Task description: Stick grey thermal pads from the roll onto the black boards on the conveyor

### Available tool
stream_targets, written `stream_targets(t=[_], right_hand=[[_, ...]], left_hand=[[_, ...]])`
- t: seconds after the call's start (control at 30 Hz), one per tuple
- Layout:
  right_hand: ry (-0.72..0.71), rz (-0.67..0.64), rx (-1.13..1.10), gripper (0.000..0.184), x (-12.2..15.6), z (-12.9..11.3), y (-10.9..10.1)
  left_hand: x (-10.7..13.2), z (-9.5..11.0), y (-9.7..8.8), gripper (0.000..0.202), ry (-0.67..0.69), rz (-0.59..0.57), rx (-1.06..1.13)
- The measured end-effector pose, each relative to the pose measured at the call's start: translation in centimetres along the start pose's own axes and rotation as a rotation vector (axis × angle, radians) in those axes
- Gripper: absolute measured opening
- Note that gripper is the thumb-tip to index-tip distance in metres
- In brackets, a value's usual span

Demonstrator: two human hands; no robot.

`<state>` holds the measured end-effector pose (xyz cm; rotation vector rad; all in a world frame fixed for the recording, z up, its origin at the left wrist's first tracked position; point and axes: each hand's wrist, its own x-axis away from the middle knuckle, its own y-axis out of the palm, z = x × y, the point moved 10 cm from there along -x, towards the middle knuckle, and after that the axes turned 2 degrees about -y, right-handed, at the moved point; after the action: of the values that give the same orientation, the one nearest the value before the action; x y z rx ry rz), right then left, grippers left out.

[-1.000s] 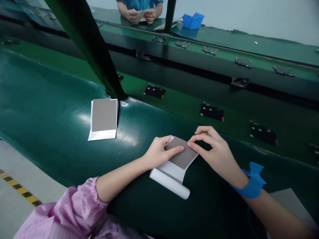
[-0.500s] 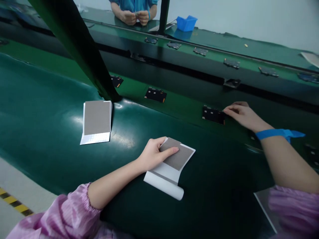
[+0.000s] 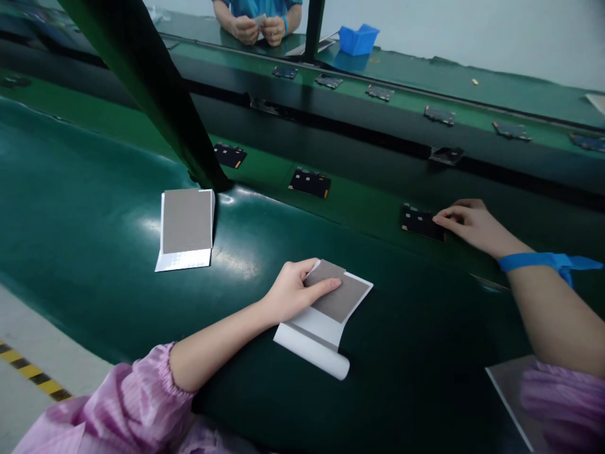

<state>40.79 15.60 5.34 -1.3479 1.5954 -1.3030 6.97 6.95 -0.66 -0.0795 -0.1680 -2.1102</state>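
Observation:
My left hand [image 3: 295, 293] grips a white backing sheet with a grey pad [image 3: 347, 299] on it, thumb on top and fingers underneath. The sheet's lower end curls into a roll [image 3: 314, 353]. Over at the right, the fingertips of my right hand [image 3: 466, 224] are pinched together at the right end of a black circuit board [image 3: 418, 222], which lies on the green belt. Whatever the pinch may hold is too small to make out. A blue band [image 3: 534, 260] is tied round my right wrist.
Another grey-padded sheet [image 3: 188, 221] lies on the green mat at left, and a third sheet [image 3: 510, 384] is partly under my right sleeve. More boards [image 3: 309, 182] sit on the belt beside a slanted dark post [image 3: 155, 82]. Across stand a blue bin [image 3: 358, 41] and a co-worker's hands [image 3: 259, 29].
The boards on the near belt have shifted right. My right hand has moved right along with its board, fingertips now further over the board's end. My left hand keeps its grip on the sheet.

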Motion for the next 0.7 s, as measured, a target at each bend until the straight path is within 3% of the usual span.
stream_targets(t=[0.1, 0.2, 0.3, 0.37, 0.43, 0.53, 0.7], right_hand=[[0.165, 0.084, -0.134, 0.021, 0.6, 1.7, -0.9], [0.206, 0.205, -0.243, 0.012, 2.5, 0.3, -1.5], [-0.044, 0.222, -0.269, 0.006, 5.7, -6.3, -0.2], [-0.438, 0.151, -0.372, 0.021, 9.3, -13.3, 1.2], [-0.602, 0.071, -0.387, 0.026, 12.4, -17.5, 2.8], [-0.665, 0.049, -0.355, 0.033, 14.6, -20.2, 3.7], [-0.673, 0.058, -0.353, 0.039, 14.6, -20.4, 4.0]], left_hand=[[0.0, 0.0, 0.0, 0.023, 0.023, -0.001, 0.011], [0.0, 0.0, -0.1, 0.023, 0.024, 0.004, 0.014], [0.1, 0.2, 0.0, 0.024, 0.03, -0.009, 0.032], [0.1, 0.3, -0.1, 0.025, 0.041, -0.01, 0.042], [0.1, 0.3, -0.2, 0.026, 0.044, 0.006, 0.033], [0.1, 0.1, -0.3, 0.027, 0.04, 0.03, 0.03], [0.1, 0.3, -0.2, 0.025, 0.079, 0.021, 0.077]])
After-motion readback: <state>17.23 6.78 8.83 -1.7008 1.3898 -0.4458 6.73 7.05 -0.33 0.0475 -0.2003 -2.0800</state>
